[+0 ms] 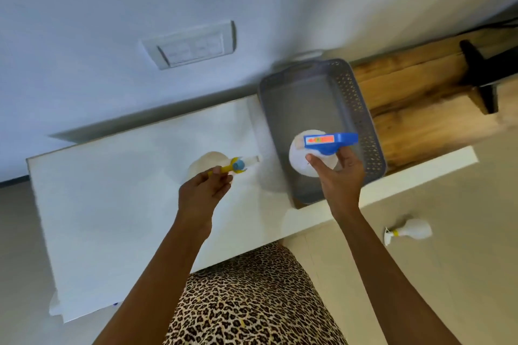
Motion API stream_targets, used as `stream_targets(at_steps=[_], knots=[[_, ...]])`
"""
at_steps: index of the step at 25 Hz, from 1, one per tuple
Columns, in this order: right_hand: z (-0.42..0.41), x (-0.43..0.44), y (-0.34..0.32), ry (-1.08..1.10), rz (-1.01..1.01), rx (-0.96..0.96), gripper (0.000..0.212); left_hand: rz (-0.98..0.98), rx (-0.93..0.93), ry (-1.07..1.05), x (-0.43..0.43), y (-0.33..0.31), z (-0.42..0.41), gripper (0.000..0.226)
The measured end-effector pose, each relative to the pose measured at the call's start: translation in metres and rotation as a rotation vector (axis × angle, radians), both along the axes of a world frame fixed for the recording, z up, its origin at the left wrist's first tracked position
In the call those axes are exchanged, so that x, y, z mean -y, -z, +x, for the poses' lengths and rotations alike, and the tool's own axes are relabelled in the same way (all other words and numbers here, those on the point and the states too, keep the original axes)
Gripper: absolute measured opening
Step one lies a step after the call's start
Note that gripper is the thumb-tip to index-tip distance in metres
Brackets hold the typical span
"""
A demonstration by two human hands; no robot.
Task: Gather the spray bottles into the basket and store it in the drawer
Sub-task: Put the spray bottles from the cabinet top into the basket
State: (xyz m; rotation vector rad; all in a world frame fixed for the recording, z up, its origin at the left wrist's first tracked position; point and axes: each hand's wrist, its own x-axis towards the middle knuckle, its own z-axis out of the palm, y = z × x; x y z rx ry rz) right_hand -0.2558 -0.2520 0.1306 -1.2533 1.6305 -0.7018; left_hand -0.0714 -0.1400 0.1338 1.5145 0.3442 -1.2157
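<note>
- Right hand (342,176) grips the blue-trigger bottle (304,158) at the neck, held over the near end of the grey basket (364,109). No bottle inside yet.
- Left hand (204,187) pinches the yellow-trigger bottle (238,166) by its head, above the table (112,204), left of the basket.
- Third bottle (412,230) lies on its side on the floor (448,274), easy to miss.
- Risk: the left pinch looks thin, so the bottle could swing or slip.
- Risk: the basket sits close to the front edge, so a hard drop at the near end could shove or tip it.
- Drawer not in view.
</note>
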Motion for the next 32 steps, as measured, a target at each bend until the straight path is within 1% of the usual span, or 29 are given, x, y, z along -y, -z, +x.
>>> stream_targets(at_steps=[3,5,7,12,14,17,18,19,20,22,24,26,28,30,32], knots=[[-0.029,0.007,0.024,0.007,0.029,-0.091,0.047,-0.005,-0.041,-0.079,0.011,-0.007,-0.024,0.01],[-0.038,0.008,0.04,-0.062,0.039,-0.126,0.044,-0.002,-0.05,-0.117,0.016,-0.01,-0.037,0.01],[-0.041,0.008,0.054,-0.11,0.067,-0.132,0.042,0.003,-0.055,-0.139,0.019,-0.013,-0.047,0.011],[-0.043,0.006,0.074,-0.139,0.086,-0.131,0.044,0.04,-0.063,-0.176,0.018,-0.017,-0.066,0.012],[-0.047,0.003,0.071,-0.176,0.091,-0.114,0.056,0.04,-0.083,-0.193,0.016,-0.022,-0.069,0.012],[-0.062,-0.003,0.053,-0.189,0.11,-0.071,0.087,0.014,-0.088,-0.204,0.018,-0.034,-0.071,0.013],[-0.069,-0.006,0.045,-0.181,0.086,-0.085,0.092,0.005,-0.086,-0.205,0.019,-0.038,-0.071,0.013],[-0.075,-0.01,0.034,-0.178,0.031,-0.113,0.092,-0.004,-0.086,-0.204,0.019,-0.042,-0.071,0.013],[-0.079,-0.013,0.023,-0.194,-0.055,-0.145,0.089,-0.014,-0.088,-0.205,0.02,-0.046,-0.071,0.014],[-0.08,-0.017,-0.001,-0.264,-0.259,-0.19,0.073,-0.034,-0.096,-0.206,0.021,-0.051,-0.072,0.016],[-0.064,-0.015,-0.024,-0.378,-0.381,-0.179,0.059,-0.054,-0.092,-0.194,0.021,-0.056,-0.074,0.018],[-0.04,-0.007,-0.043,-0.566,-0.382,-0.149,0.056,-0.075,-0.084,-0.165,0.022,-0.061,-0.076,0.018],[-0.019,0.003,-0.055,-0.773,-0.331,-0.125,0.05,-0.098,-0.072,-0.134,0.022,-0.066,-0.078,0.017],[-0.006,0.012,-0.062,-0.881,-0.326,-0.099,0.036,-0.109,-0.051,-0.117,0.022,-0.069,-0.08,0.02],[-0.001,0.022,-0.068,-0.924,-0.415,-0.103,0.026,-0.104,-0.004,-0.101,0.022,-0.071,-0.08,0.022]])
